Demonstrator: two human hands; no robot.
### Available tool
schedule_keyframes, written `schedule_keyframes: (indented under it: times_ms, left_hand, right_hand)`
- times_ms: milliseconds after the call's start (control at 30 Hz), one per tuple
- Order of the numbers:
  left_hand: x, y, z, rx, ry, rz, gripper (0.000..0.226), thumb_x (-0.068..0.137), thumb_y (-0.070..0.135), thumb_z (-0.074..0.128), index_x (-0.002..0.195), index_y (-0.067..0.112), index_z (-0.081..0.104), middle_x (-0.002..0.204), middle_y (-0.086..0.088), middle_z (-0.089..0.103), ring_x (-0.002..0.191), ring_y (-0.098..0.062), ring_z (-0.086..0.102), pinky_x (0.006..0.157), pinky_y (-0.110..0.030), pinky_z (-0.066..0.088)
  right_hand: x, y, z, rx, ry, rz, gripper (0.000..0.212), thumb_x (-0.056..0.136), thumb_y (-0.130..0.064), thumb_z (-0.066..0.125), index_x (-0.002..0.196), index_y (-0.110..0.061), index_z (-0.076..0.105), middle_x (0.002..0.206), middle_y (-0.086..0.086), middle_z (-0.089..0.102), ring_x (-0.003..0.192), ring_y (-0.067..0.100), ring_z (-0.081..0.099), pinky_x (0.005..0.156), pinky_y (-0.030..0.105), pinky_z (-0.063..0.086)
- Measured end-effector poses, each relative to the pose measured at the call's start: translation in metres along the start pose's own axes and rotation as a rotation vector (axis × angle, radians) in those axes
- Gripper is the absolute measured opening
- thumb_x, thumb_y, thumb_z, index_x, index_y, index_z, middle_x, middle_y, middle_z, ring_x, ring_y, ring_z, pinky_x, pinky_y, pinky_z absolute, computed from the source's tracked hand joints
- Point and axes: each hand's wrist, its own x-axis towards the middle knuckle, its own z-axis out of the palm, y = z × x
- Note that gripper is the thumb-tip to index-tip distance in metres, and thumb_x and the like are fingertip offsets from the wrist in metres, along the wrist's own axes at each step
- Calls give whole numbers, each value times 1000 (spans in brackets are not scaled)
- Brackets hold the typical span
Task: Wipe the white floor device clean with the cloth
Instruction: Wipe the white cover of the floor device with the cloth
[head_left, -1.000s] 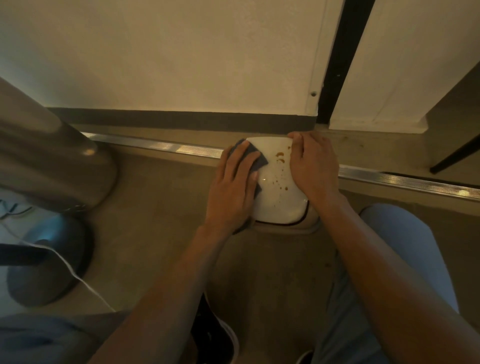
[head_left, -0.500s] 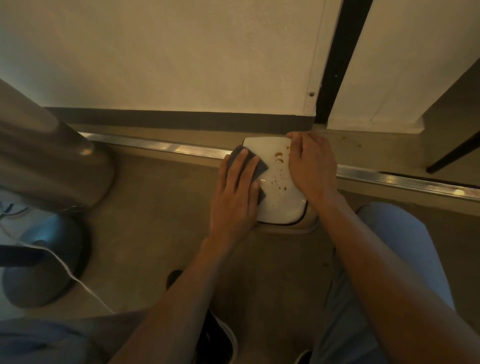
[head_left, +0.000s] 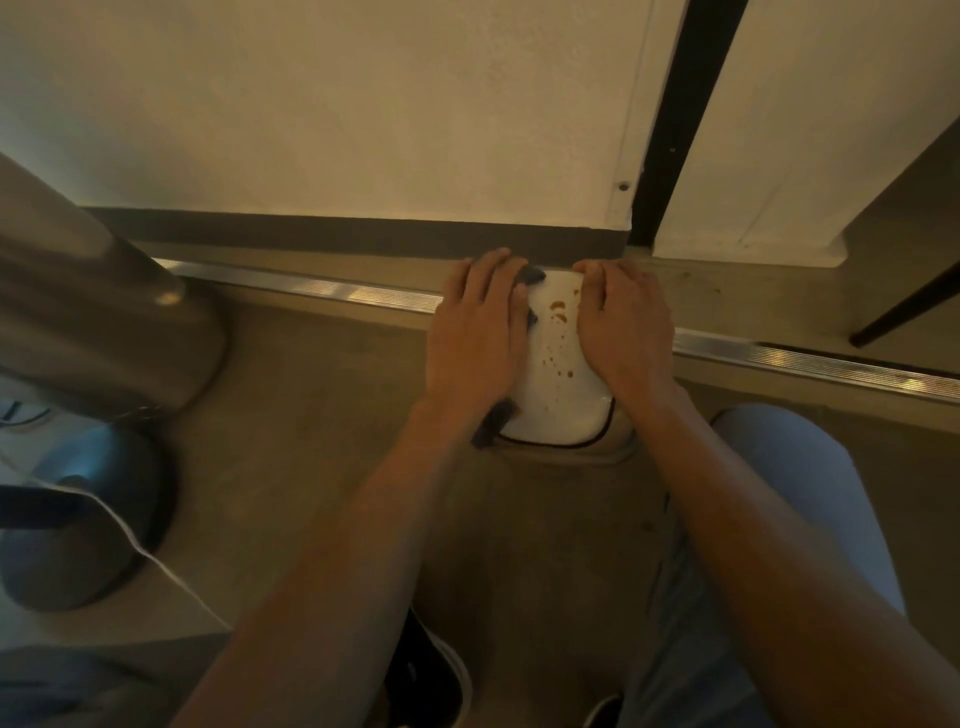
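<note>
The white floor device (head_left: 553, 400) lies flat on the floor against the metal threshold strip, with brown spots on its top and a dark seam round its near edge. My left hand (head_left: 478, 338) presses a dark grey cloth (head_left: 496, 421) flat onto the device's left side with straight fingers; most of the cloth is hidden under the palm. My right hand (head_left: 621, 325) rests flat on the device's right side, its fingers reaching the far edge.
A metal threshold strip (head_left: 311, 291) runs across the floor below a dark baseboard and white wall. A large steel bin (head_left: 93, 322) and a round fan base (head_left: 78, 525) with a white cable stand at the left. My knee (head_left: 795, 483) is at the right.
My left hand has slid the cloth forward along the device's left side toward the far edge. My right hand stays in place on the right side.
</note>
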Motion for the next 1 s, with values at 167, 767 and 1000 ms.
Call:
schedule_keyframes:
  times_ms: [167,767,1000]
  left_hand:
    - [-77,0,13,17,79,42,47,109,25,32,149,3,40,159,-16,30,150,-35,23,120,-50,24]
    - [-65,8,9,-106,188,-13,42,105,13,42,144,-1,44,155,-18,37,147,-31,29,119,-50,28]
    - [-33,-2,-3,-306,80,-133,41,107,26,34,145,12,44,155,-6,37,143,-19,35,118,-31,29]
  right_hand:
    - [-2,0,-2,7,-3,-23,31,106,-23,37,116,-14,64,113,7,64,105,20,54,86,23,34]
    - [1,3,2,9,-3,4,34,106,-26,34,117,-17,65,111,4,64,103,16,53,86,22,33]
    - [0,3,1,14,-14,-9,34,106,-26,34,116,-17,65,110,3,64,98,11,50,84,22,33]
